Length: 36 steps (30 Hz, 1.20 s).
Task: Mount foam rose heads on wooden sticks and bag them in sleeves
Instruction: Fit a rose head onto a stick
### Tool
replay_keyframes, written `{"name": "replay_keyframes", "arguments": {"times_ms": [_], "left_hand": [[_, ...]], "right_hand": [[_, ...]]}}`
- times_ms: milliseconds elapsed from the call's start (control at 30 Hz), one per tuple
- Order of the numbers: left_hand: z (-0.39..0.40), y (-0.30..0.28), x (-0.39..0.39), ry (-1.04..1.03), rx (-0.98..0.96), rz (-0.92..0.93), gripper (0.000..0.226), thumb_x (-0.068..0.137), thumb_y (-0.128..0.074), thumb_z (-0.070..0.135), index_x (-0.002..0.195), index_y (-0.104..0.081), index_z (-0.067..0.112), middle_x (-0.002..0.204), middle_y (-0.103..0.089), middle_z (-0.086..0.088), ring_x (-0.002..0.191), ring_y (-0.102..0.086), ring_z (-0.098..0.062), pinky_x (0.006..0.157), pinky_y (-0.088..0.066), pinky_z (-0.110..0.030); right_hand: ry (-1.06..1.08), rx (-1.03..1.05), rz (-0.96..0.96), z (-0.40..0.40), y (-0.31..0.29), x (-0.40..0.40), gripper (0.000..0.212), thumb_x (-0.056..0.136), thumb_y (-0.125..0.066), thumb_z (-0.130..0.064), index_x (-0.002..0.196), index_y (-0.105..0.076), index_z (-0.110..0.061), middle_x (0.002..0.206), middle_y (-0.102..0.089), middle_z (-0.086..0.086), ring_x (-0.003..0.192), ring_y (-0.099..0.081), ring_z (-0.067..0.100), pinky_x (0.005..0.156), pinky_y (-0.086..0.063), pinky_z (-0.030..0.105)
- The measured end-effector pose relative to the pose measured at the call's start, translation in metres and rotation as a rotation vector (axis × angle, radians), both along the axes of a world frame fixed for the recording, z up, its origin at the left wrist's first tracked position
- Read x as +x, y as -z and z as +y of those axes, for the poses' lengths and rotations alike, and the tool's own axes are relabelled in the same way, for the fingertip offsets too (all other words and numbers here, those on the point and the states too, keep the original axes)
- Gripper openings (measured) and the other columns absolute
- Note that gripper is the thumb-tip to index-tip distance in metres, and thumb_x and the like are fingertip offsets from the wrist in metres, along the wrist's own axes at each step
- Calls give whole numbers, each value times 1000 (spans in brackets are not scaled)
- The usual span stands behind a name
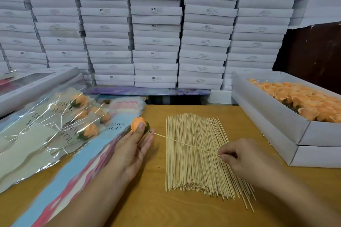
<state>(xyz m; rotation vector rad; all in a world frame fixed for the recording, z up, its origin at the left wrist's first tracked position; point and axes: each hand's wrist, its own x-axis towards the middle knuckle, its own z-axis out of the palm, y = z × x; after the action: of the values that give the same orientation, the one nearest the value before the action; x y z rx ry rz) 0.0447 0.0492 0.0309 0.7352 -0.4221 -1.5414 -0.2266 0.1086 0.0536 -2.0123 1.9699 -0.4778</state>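
Nearest: both forearms come in over the wooden table (267,116). Right hand (245,156) has its fingers curled in, thumb and forefinger pinching the near end of one wooden stick (184,143) — held just above the loose pile of sticks (199,155) fanned across the table's middle. Left hand (132,145) lies palm up, fingers mostly straight under the orange foam rose head (138,123), thumb pressed on the petals to pin it. The stick's far tip meets the green base of the rose; whether it is seated inside yet, can't tell.

Handling, as a guess: foam head is very light and soft, will dent or tear if squeezed — better to bear on the firmer green base than on the petals. Stick is stiff but thin, prob. bows or snaps if pushed from the very end, so a pinch closer to the rose gives more control. Tip looks sharp; could poke through the foam.

Left of the hands: flat sleeves (83,162) in blue and pink, printed "LOVE YOU", then finished bagged roses (77,116) in glossy, slippery-looking film. Right, further off: white box of rose heads (302,101), still pretty full. Behind everything — a wall of stacked white cartons (156,24).
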Motion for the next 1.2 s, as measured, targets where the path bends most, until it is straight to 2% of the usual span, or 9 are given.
{"name": "replay_keyframes", "arguments": {"times_ms": [100,233,300,433,567,833,967,1100,1200], "left_hand": [[0,0,0,6,4,-3,40,75,-71,13,111,-65,-2,95,-76,-22,78,-77,-21,70,-62,-29],[0,-1,1,0,0,-7,40,76,-71,13,112,-65,-2,96,-76,-22,78,-77,-21,68,-62,-28],[0,-2,1,-6,-3,-2,40,75,-71,13,111,-65,-1,94,-76,-21,77,-77,-20,67,-62,-28],[1,-1,0,-20,-10,8,36,75,-71,14,108,-66,0,92,-77,-19,76,-77,-19,68,-62,-28],[1,-1,-1,-29,-10,26,31,77,-71,13,105,-66,1,90,-76,-19,75,-76,-18,69,-62,-27],[2,0,-2,-19,-5,12,22,85,-69,12,104,-67,1,97,-75,-23,76,-76,-19,70,-62,-28],[3,-1,-2,-22,-1,32,30,78,-71,13,105,-67,1,94,-76,-22,77,-76,-19,72,-61,-29],[3,-2,-2,-36,1,54,35,74,-72,13,106,-66,1,93,-76,-20,79,-77,-20,72,-62,-29],[3,-1,-3,-34,0,57,30,78,-71,12,106,-67,1,92,-76,-19,79,-77,-19,72,-62,-29]], "right_hand": [[-1,0,-4,-1,2,0,17,96,-60,-25,96,-77,-28,90,-76,-8,83,-72,15,79,-60,41],[-14,1,26,-1,3,0,18,96,-58,-24,95,-72,-12,96,-74,9,89,-71,26,82,-57,49],[-24,-10,31,-1,4,1,19,96,-58,-25,97,-71,-11,99,-74,10,90,-70,27,82,-58,49],[-20,-22,28,1,5,4,18,95,-59,-26,93,-74,-16,93,-76,5,83,-72,22,78,-60,45],[-28,-41,22,2,4,6,16,95,-62,-26,95,-78,-28,88,-76,-9,79,-72,14,75,-61,39],[-54,-93,29,1,6,6,20,96,-62,-26,110,-75,-29,99,-74,-15,80,-70,7,75,-60,26],[-62,-106,8,1,7,6,17,95,-62,-29,106,-75,-30,88,-71,-16,76,-68,7,73,-60,30],[-44,-137,-33,1,8,9,8,90,-70,-32,98,-72,-33,80,-64,-20,75,-63,1,72,-57,25],[-28,-187,-42,2,11,11,3,90,-71,-35,93,-70,-35,78,-62,-21,75,-60,-2,64,-51,17]]}}
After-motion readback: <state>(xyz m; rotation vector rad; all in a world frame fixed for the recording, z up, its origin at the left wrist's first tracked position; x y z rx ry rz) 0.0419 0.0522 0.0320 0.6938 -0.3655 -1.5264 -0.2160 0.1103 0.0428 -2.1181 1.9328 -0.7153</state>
